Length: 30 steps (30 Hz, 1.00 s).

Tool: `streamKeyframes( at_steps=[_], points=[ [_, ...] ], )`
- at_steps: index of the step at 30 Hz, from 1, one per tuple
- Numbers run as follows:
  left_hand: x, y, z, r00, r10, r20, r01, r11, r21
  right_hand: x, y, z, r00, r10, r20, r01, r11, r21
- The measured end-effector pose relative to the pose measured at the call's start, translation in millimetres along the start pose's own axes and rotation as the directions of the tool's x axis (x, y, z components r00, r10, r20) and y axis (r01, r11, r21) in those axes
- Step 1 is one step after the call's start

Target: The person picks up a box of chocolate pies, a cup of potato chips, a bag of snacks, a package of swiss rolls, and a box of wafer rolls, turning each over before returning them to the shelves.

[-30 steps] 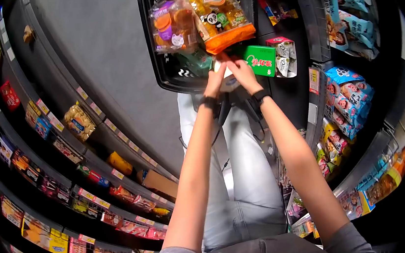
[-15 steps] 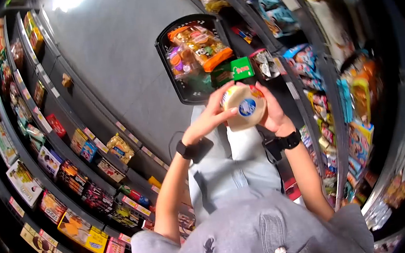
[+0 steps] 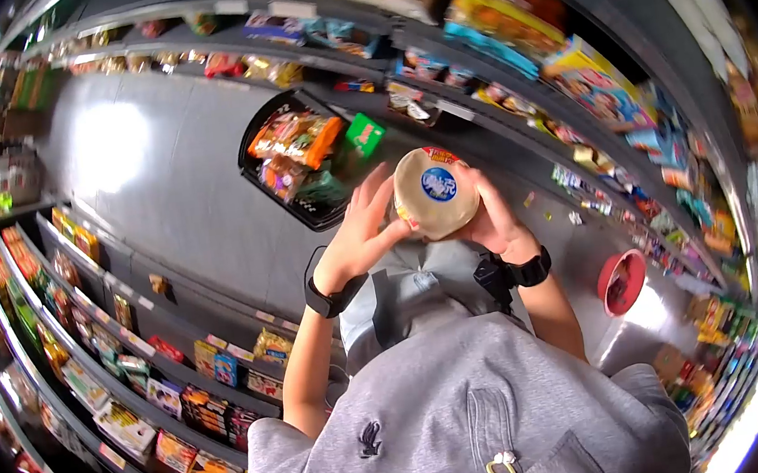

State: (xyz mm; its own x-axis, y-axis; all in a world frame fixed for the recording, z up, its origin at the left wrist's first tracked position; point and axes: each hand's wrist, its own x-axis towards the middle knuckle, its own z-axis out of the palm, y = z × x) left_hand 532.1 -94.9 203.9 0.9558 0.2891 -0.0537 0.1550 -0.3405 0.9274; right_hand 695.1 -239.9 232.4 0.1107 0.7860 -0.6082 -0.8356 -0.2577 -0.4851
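Observation:
A round cream-coloured tub (image 3: 438,191) with a blue and white round label is held up in front of my body. My right hand (image 3: 491,216) is wrapped round its right side, with the thumb and fingers partly behind it. My left hand (image 3: 359,230) has its fingers spread, and its thumb touches the tub's lower left edge. Beyond the hands, a black basket (image 3: 255,177) on the floor holds orange and brown snack packets (image 3: 297,141). Beside the basket's right side is a green box (image 3: 364,135).
Shelves (image 3: 231,409) of packaged snacks run along the left. More shelves (image 3: 477,115) with bags and boxes curve across the top and right. A red round bin (image 3: 622,283) stands on the floor (image 3: 183,220) at the right.
The view has turned, bringing the red bin and more floor into sight. My left hand's fingers have opened away from the tub, which now faces the camera more squarely.

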Motion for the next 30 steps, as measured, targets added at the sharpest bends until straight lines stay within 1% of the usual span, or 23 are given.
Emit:
streamKeyframes(
  at_steps=[1, 2, 3, 4, 5, 7, 8, 9, 10, 11, 12, 13, 15, 16, 17, 19, 21, 22, 23, 25, 26, 29, 30],
  points=[
    [7.7, 9.4, 11.0, 0.993, 0.120, 0.015, -0.118, 0.989, -0.089, -16.5, -3.0, -11.0, 0.997, 0.063, 0.038, -0.066, 0.994, 0.085],
    [13.0, 25.4, 29.7, 0.995, 0.096, 0.032, -0.087, 0.971, -0.221, -33.2, -3.3, -23.9, 0.994, 0.091, 0.053, -0.093, 0.994, 0.049],
    [17.6, 46.0, 50.5, 0.996, 0.065, 0.057, -0.041, 0.936, -0.350, -49.9, -5.2, -36.3, 0.997, 0.060, 0.041, -0.063, 0.995, 0.073],
    [23.5, 59.3, 69.2, 0.986, -0.012, 0.165, 0.082, 0.902, -0.423, -67.7, -8.1, -48.4, 0.998, 0.067, -0.002, -0.067, 0.996, 0.051],
    [27.9, 67.0, 91.5, 0.979, 0.001, 0.206, 0.086, 0.906, -0.415, -87.8, -9.5, -60.5, 0.996, 0.074, -0.047, -0.072, 0.997, 0.033],
    [35.1, 64.2, 141.2, 0.984, -0.082, 0.159, 0.164, 0.769, -0.618, -129.8, -10.3, -91.3, 0.995, -0.003, -0.099, 0.008, 0.999, 0.048],
    [39.1, 45.9, 162.8, 0.980, -0.016, 0.199, 0.132, 0.800, -0.585, -145.0, -5.2, -117.8, 0.996, -0.030, -0.082, 0.030, 1.000, -0.004],
    [49.2, 83.7, 182.5, 0.977, -0.101, 0.186, 0.204, 0.683, -0.701, -161.8, 1.1, -138.7, 0.996, -0.054, -0.068, 0.050, 0.997, -0.055],
    [57.9, 107.2, 198.9, 0.974, -0.087, 0.208, 0.206, 0.717, -0.666, -188.1, -1.5, -144.5, 0.977, -0.144, -0.159, 0.126, 0.984, -0.123],
    [65.2, 124.8, 216.8, 0.972, -0.071, 0.226, 0.201, 0.749, -0.631, -207.0, 5.0, -153.4, 0.969, -0.165, -0.182, 0.150, 0.984, -0.098],
    [71.8, 136.7, 237.3, 0.971, -0.044, 0.236, 0.187, 0.756, -0.628, -222.7, 10.8, -160.0, 0.898, -0.319, -0.304, 0.288, 0.947, -0.144],
    [77.0, 148.1, 258.9, 0.964, -0.025, 0.263, 0.189, 0.761, -0.621, -237.1, 14.3, -165.6, 0.788, -0.460, -0.409, 0.408, 0.888, -0.213],
    [84.5, 170.1, 294.9, 0.966, 0.134, 0.221, 0.044, 0.759, -0.650, -266.5, 21.4, -174.4, 0.667, -0.635, -0.389, 0.612, 0.765, -0.201],
    [87.7, 199.0, 301.8, 0.924, 0.116, 0.365, 0.202, 0.661, -0.722, -276.1, 24.4, -177.8, 0.578, -0.709, -0.405, 0.671, 0.695, -0.258],
    [91.5, 202.9, 312.3, 0.900, 0.161, 0.405, 0.130, 0.789, -0.601, -284.3, 24.9, -181.1, 0.479, -0.772, -0.418, 0.719, 0.618, -0.318],
    [103.2, 216.0, 339.6, 0.851, 0.306, 0.426, -0.045, 0.852, -0.521, -305.2, 24.4, -199.8, 0.423, -0.751, -0.506, 0.736, 0.611, -0.291],
    [118.1, 224.0, 367.3, 0.814, 0.319, 0.486, -0.011, 0.844, -0.536, -319.3, 24.4, -232.7, 0.484, -0.715, -0.505, 0.844, 0.534, 0.052],
    [126.2, 227.7, 381.3, 0.801, 0.317, 0.507, 0.021, 0.833, -0.553, -324.4, 21.9, -244.2, 0.443, -0.740, -0.505, 0.884, 0.455, 0.109],
    [134.5, 233.2, 396.0, 0.777, 0.325, 0.539, 0.029, 0.837, -0.546, -331.9, 18.7, -256.1, 0.415, -0.738, -0.532, 0.898, 0.428, 0.106],
    [151.1, 243.2, 427.3, 0.759, 0.364, 0.540, 0.000, 0.829, -0.559, -348.2, 11.9, -281.7, 0.439, -0.748, -0.498, 0.897, 0.396, 0.197],
    [158.8, 245.9, 443.6, 0.763, 0.358, 0.538, -0.016, 0.843, -0.538, -353.9, 10.7, -296.9, 0.431, -0.732, -0.528, 0.901, 0.380, 0.208],
    [182.8, 262.6, 494.9, 0.711, 0.350, 0.610, 0.009, 0.863, -0.505, -385.3, 3.5, -333.2, 0.370, -0.758, -0.538, 0.929, 0.313, 0.198],
    [191.2, 271.7, 512.2, 0.673, 0.376, 0.636, -0.029, 0.874, -0.485, -395.1, -0.3, -345.9, 0.321, -0.743, -0.588, 0.947, 0.252, 0.199]
  ],
)
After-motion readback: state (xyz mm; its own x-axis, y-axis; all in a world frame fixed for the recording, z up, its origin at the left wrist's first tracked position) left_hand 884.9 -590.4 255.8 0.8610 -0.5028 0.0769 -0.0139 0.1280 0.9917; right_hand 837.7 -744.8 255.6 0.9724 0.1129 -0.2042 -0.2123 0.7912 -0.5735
